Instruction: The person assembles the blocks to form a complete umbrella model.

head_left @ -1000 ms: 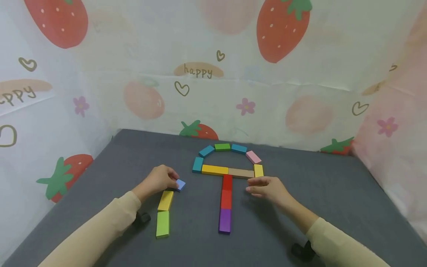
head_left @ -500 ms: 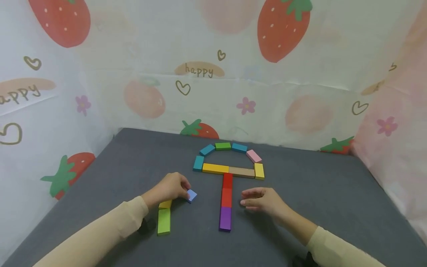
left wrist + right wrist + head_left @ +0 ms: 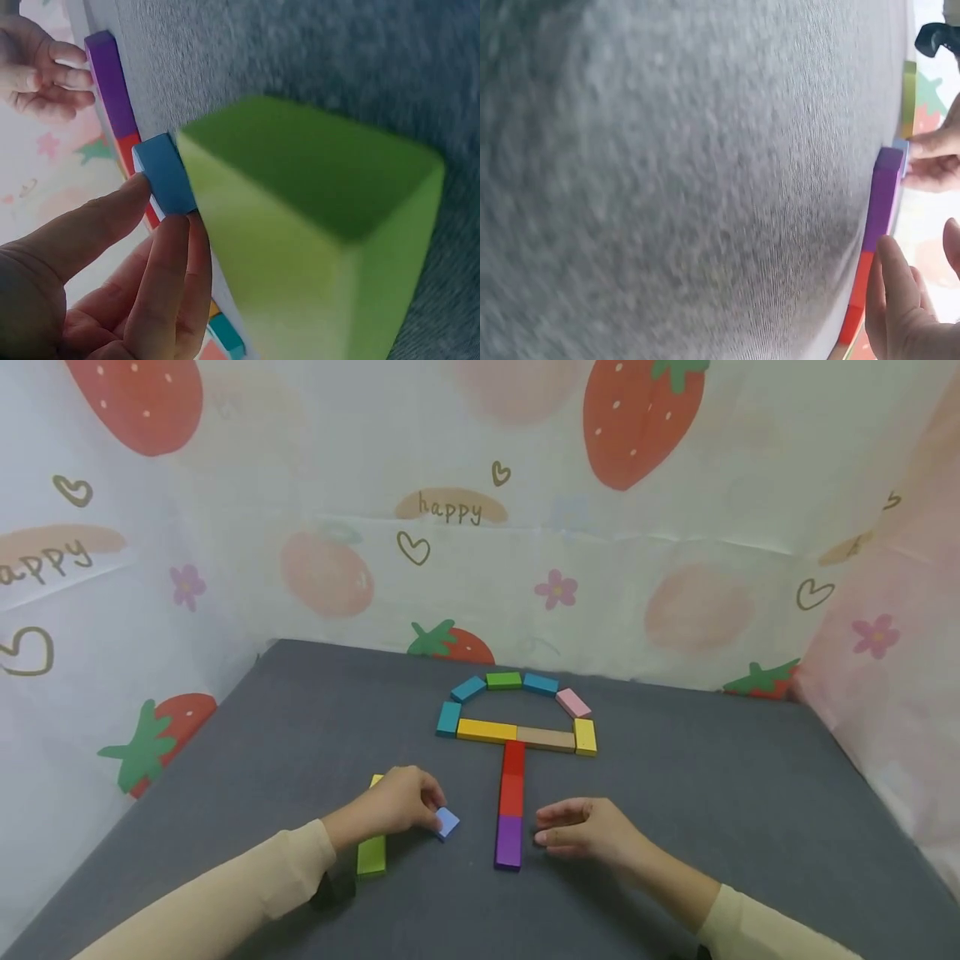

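In the head view my left hand (image 3: 401, 802) pinches a small light-blue block (image 3: 447, 823) between thumb and fingers. The left wrist view shows this blue block (image 3: 169, 176) behind a large, close lime-green block (image 3: 292, 172). Beneath the left forearm lies the lime-green block (image 3: 372, 857), and a yellow block (image 3: 377, 780) is mostly hidden by the hand. My right hand (image 3: 588, 828) holds nothing, its fingers loosely extended, just right of a purple block (image 3: 508, 843). That block continues a red stretch (image 3: 513, 777) running toward the back.
A yellow-orange block (image 3: 487, 731) and a tan block (image 3: 546, 739) form a crossbar above the red. Behind it curves an arch of several blocks, including green (image 3: 503, 681), pink (image 3: 573, 702) and yellow (image 3: 585, 737). Strawberry-print cloth (image 3: 450, 585) surrounds the grey table (image 3: 712, 793).
Left hand has carried the light-blue block right and nearer, away from the yellow block toward the purple one. Right hand has come nearer, from beside the arch's yellow block to beside the purple block.
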The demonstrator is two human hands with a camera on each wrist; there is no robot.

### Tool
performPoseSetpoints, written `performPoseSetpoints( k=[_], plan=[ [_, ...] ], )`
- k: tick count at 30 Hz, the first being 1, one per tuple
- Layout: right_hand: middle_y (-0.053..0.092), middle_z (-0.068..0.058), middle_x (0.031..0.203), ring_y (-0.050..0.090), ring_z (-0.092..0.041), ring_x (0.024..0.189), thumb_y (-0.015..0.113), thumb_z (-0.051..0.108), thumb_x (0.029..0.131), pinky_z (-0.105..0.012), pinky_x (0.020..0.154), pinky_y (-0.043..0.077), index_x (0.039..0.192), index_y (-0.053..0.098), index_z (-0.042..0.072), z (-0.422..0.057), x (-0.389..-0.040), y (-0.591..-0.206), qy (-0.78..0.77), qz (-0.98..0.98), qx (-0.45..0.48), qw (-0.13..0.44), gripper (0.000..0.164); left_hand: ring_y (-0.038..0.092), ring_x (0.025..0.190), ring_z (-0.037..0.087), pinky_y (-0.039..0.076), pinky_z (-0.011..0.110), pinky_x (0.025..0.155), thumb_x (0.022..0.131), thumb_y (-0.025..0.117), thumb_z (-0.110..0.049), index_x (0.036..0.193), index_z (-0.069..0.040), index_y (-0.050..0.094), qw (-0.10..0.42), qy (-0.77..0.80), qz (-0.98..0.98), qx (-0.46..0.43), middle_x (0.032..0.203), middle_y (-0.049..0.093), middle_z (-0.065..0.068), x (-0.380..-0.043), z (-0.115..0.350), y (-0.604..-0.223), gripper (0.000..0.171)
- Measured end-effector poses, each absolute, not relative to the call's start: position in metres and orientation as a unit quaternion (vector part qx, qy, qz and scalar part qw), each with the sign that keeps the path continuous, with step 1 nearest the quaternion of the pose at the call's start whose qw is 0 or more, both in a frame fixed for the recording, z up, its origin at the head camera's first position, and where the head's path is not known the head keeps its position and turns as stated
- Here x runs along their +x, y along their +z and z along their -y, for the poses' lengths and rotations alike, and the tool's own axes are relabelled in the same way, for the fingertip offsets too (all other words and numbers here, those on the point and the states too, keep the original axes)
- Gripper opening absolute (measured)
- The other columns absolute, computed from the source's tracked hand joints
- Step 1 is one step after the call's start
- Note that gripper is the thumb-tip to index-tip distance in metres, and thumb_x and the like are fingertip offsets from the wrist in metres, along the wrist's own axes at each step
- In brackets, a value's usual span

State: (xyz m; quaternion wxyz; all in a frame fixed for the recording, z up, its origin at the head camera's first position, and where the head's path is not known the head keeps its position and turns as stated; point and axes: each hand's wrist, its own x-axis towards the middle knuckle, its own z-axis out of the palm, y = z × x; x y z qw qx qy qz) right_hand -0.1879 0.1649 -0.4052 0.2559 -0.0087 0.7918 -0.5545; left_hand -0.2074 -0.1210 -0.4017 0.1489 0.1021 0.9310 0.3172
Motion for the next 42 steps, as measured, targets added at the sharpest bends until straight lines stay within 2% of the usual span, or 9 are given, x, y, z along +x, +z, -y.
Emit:
performPoseSetpoints(
  k=[3,6,10,13,19,23,28,35,42],
  plan=[
    [0.072,-0.013,0.116,0.071,-0.012,0.091,0.08,0.015,0.084,-0.035,0.085,0.06,0.124,0.066,-0.002,-0.164,-0.185,-0.407,-0.561,-0.784,-0.01,0.264,0.046,0.054,0.07,0.011,0.046,0.023,0.061,0.078,0.084,-0.01,0.09,-0.009,0.075,0.148,0.32,-0.93,0.105,0.076,0.063,-0.002,-0.206,0.122,-0.4,0.015],
    [0.073,-0.013,0.115,0.071,-0.011,0.09,0.08,0.015,0.084,-0.035,0.084,0.06,0.124,0.066,-0.003,-0.164,-0.183,-0.409,-0.563,-0.781,-0.006,0.27,0.046,0.058,0.076,0.011,0.051,0.026,0.065,0.079,0.083,-0.01,0.098,-0.007,0.075,0.123,0.314,-0.936,0.103,0.084,0.068,0.001,-0.207,0.132,-0.395,0.02],
    [0.073,-0.013,0.114,0.071,-0.012,0.09,0.079,0.014,0.085,-0.035,0.084,0.06,0.124,0.066,-0.003,-0.165,-0.18,-0.41,-0.567,-0.776,-0.001,0.276,0.045,0.065,0.089,0.02,0.057,0.037,0.077,0.081,0.079,-0.007,0.108,0.0,0.073,0.068,0.29,-0.951,0.084,0.1,0.072,0.011,-0.21,0.159,-0.387,0.029],
    [0.073,-0.013,0.114,0.072,-0.012,0.09,0.079,0.014,0.085,-0.035,0.084,0.06,0.124,0.065,-0.003,-0.166,-0.178,-0.41,-0.573,-0.768,0.003,0.286,0.045,0.065,0.095,0.026,0.057,0.043,0.081,0.081,0.079,-0.01,0.11,0.004,0.07,0.06,0.269,-0.959,0.063,0.105,0.071,0.017,-0.21,0.179,-0.387,0.033],
    [0.073,-0.013,0.114,0.071,-0.011,0.091,0.079,0.011,0.085,-0.035,0.085,0.06,0.124,0.065,-0.005,-0.166,-0.173,-0.413,-0.589,-0.75,0.001,0.3,0.044,0.057,0.078,0.02,0.05,0.032,0.064,0.078,0.083,-0.022,0.111,0.006,0.067,0.095,0.273,-0.957,0.03,0.094,0.066,0.012,-0.206,0.19,-0.397,0.046],
    [0.073,-0.013,0.114,0.07,-0.011,0.091,0.078,0.01,0.084,-0.036,0.085,0.06,0.124,0.065,-0.005,-0.164,-0.172,-0.414,-0.596,-0.744,-0.002,0.301,0.044,0.056,0.077,0.019,0.05,0.031,0.064,0.077,0.083,-0.023,0.115,0.01,0.064,0.1,0.274,-0.957,0.015,0.097,0.066,0.014,-0.206,0.185,-0.398,0.054],
    [0.073,-0.013,0.113,0.07,-0.01,0.091,0.077,0.008,0.086,-0.035,0.085,0.06,0.125,0.064,-0.007,-0.163,-0.172,-0.415,-0.606,-0.735,-0.008,0.303,0.044,0.058,0.077,0.021,0.052,0.032,0.064,0.077,0.08,-0.018,0.107,0.01,0.066,0.097,0.261,-0.961,0.001,0.095,0.067,0.016,-0.211,0.186,-0.395,0.043],
    [0.074,-0.01,0.11,0.071,-0.01,0.089,0.076,0.009,0.086,-0.035,0.085,0.06,0.124,0.063,-0.008,-0.164,-0.172,-0.415,-0.617,-0.728,-0.015,0.301,0.043,0.053,0.07,0.019,0.044,0.027,0.057,0.077,0.08,-0.016,0.093,0.004,0.068,0.085,0.253,-0.964,-0.003,0.085,0.065,0.011,-0.215,0.187,-0.397,0.028],
    [0.075,-0.011,0.109,0.071,-0.01,0.089,0.076,0.007,0.087,-0.035,0.085,0.06,0.124,0.063,-0.008,-0.165,-0.169,-0.416,-0.623,-0.72,-0.009,0.307,0.042,0.06,0.082,0.019,0.054,0.031,0.068,0.079,0.079,-0.013,0.111,0.004,0.068,0.053,0.294,-0.954,0.028,0.099,0.069,0.012,-0.194,0.16,-0.374,0.039]
  ],
)
